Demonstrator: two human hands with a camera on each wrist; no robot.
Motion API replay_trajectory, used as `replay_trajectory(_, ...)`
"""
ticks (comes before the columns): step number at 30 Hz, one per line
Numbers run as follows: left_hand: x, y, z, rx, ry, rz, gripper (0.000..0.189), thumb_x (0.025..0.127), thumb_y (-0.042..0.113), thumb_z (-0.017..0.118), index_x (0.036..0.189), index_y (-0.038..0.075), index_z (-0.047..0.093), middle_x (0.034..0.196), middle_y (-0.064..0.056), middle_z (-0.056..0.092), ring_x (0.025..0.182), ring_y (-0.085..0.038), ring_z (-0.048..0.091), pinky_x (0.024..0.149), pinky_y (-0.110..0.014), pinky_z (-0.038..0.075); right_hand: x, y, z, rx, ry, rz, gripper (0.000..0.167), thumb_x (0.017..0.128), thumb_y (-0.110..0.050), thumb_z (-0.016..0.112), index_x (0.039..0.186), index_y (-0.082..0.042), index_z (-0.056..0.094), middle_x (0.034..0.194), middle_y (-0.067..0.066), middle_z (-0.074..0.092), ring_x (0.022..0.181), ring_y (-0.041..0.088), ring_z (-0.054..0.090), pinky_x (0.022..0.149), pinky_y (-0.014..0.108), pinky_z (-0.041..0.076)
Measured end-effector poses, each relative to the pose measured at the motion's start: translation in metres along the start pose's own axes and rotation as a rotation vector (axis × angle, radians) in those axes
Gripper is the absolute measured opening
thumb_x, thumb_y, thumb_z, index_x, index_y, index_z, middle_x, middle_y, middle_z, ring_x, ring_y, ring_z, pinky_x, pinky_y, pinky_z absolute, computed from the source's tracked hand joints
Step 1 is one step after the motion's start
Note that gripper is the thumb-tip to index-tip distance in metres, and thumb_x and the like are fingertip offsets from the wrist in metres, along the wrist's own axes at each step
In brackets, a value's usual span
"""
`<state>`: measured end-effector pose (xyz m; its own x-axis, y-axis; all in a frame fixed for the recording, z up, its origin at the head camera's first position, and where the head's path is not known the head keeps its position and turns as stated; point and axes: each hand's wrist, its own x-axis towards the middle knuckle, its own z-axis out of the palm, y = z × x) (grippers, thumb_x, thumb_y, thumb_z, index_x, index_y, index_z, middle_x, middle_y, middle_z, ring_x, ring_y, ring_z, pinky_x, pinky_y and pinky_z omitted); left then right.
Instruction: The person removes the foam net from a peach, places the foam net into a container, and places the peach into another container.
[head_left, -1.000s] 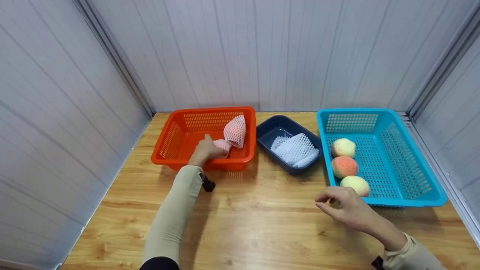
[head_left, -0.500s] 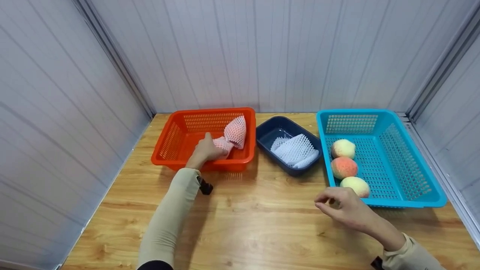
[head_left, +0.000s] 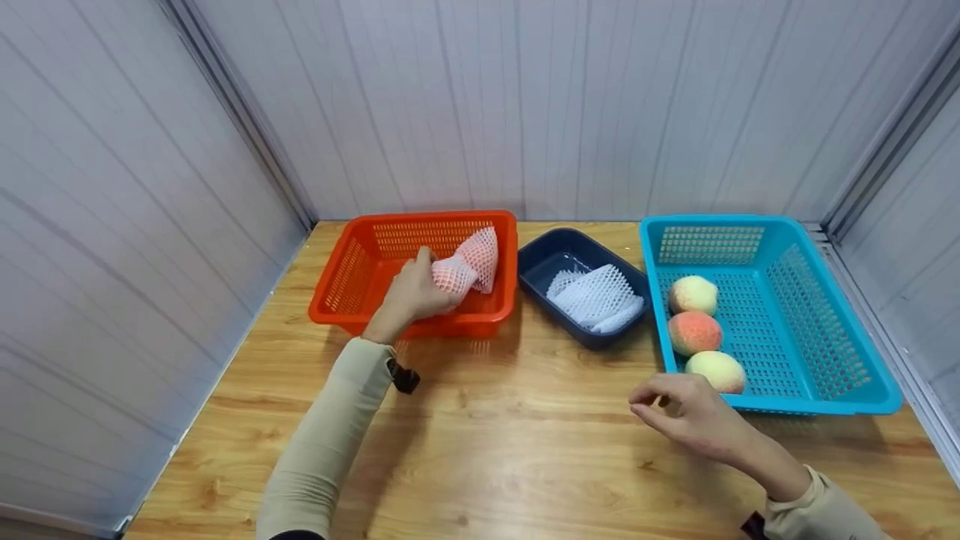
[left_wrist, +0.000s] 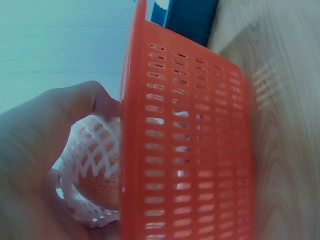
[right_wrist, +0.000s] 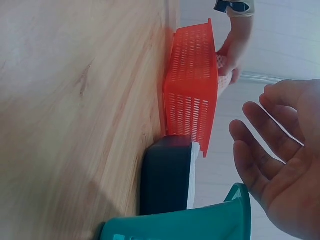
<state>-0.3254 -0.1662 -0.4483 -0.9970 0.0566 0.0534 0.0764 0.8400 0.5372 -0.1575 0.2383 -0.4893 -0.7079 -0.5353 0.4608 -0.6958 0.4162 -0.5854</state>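
In the head view my left hand (head_left: 415, 291) grips a peach in a white foam net (head_left: 455, 274) over the front part of the red basket (head_left: 352, 315). The left wrist view shows thumb and fingers curled round this netted peach (left_wrist: 97, 155), partly hidden by the basket wall. Another netted peach (head_left: 481, 253) lies against the basket's right side. My right hand (head_left: 694, 414) hovers in front of the blue basket (head_left: 874, 397), holding nothing. Its fingers (right_wrist: 260, 130) are loosely bent in the right wrist view.
Between the baskets stands a dark blue tray (head_left: 541, 259) with white foam nets (head_left: 600, 296) inside. Three bare peaches, one yellowish (head_left: 693, 295), one red (head_left: 695, 333) and one pale (head_left: 716, 372), line the blue basket's left side. Panel walls surround the wooden table (head_left: 480, 450).
My left hand has risen a little with the netted peach, which now shows more fully beside the other one. My right hand stays in place. The head view has shifted slightly.
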Motion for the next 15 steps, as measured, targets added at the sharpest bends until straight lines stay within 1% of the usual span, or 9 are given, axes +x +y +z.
replay_trajectory(2,-0.003,0.003,-0.002,0.02,0.023,0.041,0.08,0.064,0.04,0.084,0.124,0.014,0.038,0.104,-0.008,0.051,0.087,-0.026,0.055,0.073,-0.041,0.053,-0.001,-0.001,0.0,0.004,0.008,-0.005,0.021,0.086,-0.005,0.072,0.091,-0.026,0.069,0.083,-0.013,0.066,0.073,0.006,0.061,0.06,0.025,0.052)
replay_trajectory(4,-0.007,0.006,-0.005,0.016,0.038,0.081,0.081,0.064,0.04,0.084,0.125,0.015,0.038,0.107,-0.007,0.05,0.088,-0.024,0.054,0.075,-0.041,0.052,-0.001,-0.001,0.0,0.007,0.015,-0.01,0.022,0.086,-0.005,0.073,0.091,-0.026,0.069,0.082,-0.011,0.066,0.073,0.006,0.061,0.06,0.023,0.051)
replay_trajectory(6,-0.012,0.01,-0.007,-0.007,0.042,0.12,0.08,0.064,0.039,0.084,0.126,0.016,0.039,0.109,-0.005,0.05,0.09,-0.022,0.053,0.076,-0.039,0.052,-0.002,-0.001,0.0,0.012,0.019,-0.014,0.022,0.086,-0.004,0.072,0.091,-0.025,0.069,0.081,-0.009,0.067,0.072,0.006,0.061,0.06,0.023,0.051)
replay_trajectory(10,-0.025,0.019,-0.008,-0.012,0.033,0.211,0.079,0.065,0.038,0.084,0.127,0.018,0.039,0.112,-0.003,0.049,0.094,-0.019,0.051,0.08,-0.037,0.051,-0.004,-0.001,0.001,0.017,0.018,-0.014,0.022,0.086,-0.004,0.072,0.091,-0.025,0.069,0.082,-0.01,0.066,0.072,0.006,0.061,0.059,0.025,0.052)
replay_trajectory(15,-0.044,0.034,-0.009,-0.001,0.061,0.367,0.078,0.065,0.035,0.081,0.128,0.019,0.039,0.116,-0.002,0.048,0.094,-0.018,0.051,0.079,-0.035,0.051,-0.005,-0.003,0.003,0.014,0.036,0.013,0.021,0.086,-0.004,0.073,0.093,-0.024,0.07,0.084,-0.012,0.066,0.072,0.006,0.061,0.059,0.025,0.052)
